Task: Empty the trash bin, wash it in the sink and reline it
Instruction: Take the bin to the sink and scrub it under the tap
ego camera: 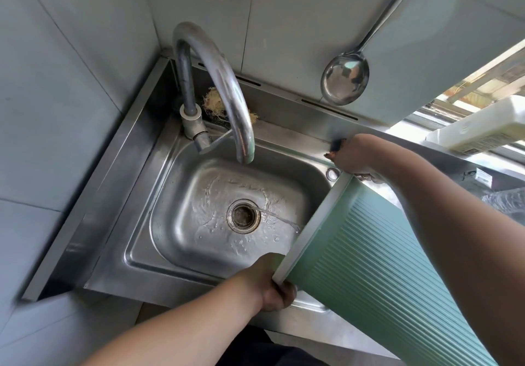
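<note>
A green ribbed trash bin (377, 274) is tipped on its side over the right part of the steel sink (170, 189), its mouth facing left. A thin stream of water runs from its rim toward the drain (243, 216). My left hand (274, 283) grips the near edge of the rim. My right hand (350, 154) holds the far edge of the rim, its fingers hidden behind the bin. The basin floor is wet.
A curved steel tap (221, 81) arches over the basin with no water running from it. A scrubber (213, 101) lies behind the tap. A steel ladle (345, 80) hangs on the tiled wall. A white bottle (488, 127) lies on the right ledge.
</note>
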Motion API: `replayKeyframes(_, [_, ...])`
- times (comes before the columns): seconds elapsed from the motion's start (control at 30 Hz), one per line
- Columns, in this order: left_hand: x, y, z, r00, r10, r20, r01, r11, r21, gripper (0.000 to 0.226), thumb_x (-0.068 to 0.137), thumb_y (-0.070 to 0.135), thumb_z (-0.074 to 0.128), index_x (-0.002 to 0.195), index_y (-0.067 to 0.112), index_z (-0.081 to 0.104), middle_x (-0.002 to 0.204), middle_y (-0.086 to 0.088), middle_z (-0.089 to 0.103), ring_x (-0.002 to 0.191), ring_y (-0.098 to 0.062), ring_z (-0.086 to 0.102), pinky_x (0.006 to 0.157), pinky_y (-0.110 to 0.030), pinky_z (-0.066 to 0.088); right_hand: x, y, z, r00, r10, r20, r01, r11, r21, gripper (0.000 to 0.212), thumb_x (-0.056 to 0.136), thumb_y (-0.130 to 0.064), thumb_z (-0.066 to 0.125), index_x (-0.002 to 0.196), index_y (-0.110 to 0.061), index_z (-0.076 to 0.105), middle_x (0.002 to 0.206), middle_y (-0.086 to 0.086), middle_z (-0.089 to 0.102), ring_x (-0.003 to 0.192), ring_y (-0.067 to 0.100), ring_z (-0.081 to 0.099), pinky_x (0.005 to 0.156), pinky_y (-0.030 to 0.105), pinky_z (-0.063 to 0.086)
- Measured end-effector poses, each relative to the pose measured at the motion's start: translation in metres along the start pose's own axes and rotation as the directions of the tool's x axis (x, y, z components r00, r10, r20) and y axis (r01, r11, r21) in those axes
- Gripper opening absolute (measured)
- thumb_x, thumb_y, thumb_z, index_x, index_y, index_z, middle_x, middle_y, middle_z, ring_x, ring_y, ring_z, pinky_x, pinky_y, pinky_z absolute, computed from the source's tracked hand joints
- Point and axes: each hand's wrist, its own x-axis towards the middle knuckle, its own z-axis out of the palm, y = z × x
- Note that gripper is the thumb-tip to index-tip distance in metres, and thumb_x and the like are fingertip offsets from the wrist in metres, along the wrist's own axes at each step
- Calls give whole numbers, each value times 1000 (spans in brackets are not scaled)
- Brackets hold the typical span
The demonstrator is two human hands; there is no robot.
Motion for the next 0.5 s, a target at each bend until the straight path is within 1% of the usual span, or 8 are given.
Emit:
replayKeyframes(0.03, [-1,-2,0,1000,3,4,-3,1000,8,54,94,7,36,47,7,61,42,-1,45,29,-11,42,25,-12,30,-3,-1,0,1000,-10,-11,10,1000,10,40,100,-18,34,123,0,63,126,19,64,113,35,62,100,39,49])
replayKeyframes(0.1, [-3,-5,-2,1000,-23,21,23,1000,20,53,95,9,36,49,8,62,42,0,44,29,-11,41,26,-11,30,-9,-4,0,999,17,-39,-14,997,78,41,100,-18,34,122,-1,64,124,19,65,112,34,63,99,38,50])
replayKeyframes(0.2, [-5,-8,-3,999,-48,26,48,999,2,52,96,11,37,49,9,60,41,1,41,28,-11,39,27,-10,30,-14,-9,-2,999,32,-37,-27,992,124,41,99,-22,35,120,-4,65,124,17,65,112,33,62,99,38,49])
replayKeyframes(0.3, [-7,-11,-4,998,-64,20,64,998,8,53,96,12,36,48,8,59,41,0,40,28,-11,38,28,-10,29,-16,-11,-2,998,44,-38,-35,977,209,40,100,-18,34,115,0,66,121,18,66,106,33,63,97,37,50])
replayKeyframes(0.37, [-9,-13,-5,997,-71,2,71,997,7,53,96,12,36,49,9,58,42,1,40,29,-11,39,28,-10,29,-20,-14,-2,999,39,-37,-31,980,198,40,101,-16,32,113,1,66,119,18,66,100,31,63,95,34,50])
replayKeyframes(0.43, [-11,-15,-5,997,-74,-9,74,997,16,53,97,13,36,49,9,58,42,1,41,30,-12,39,28,-10,30,-22,-17,-3,999,23,-25,-18,980,197,39,100,-14,32,108,2,67,116,19,66,92,30,61,89,31,49])
replayKeyframes(0.5, [-14,-16,-6,998,-59,-33,61,997,37,54,97,12,35,48,9,58,42,0,40,29,-12,39,28,-10,30,-28,-20,-5,1000,9,-14,-7,986,167,36,99,-11,32,92,0,67,109,19,67,80,27,58,80,29,47])
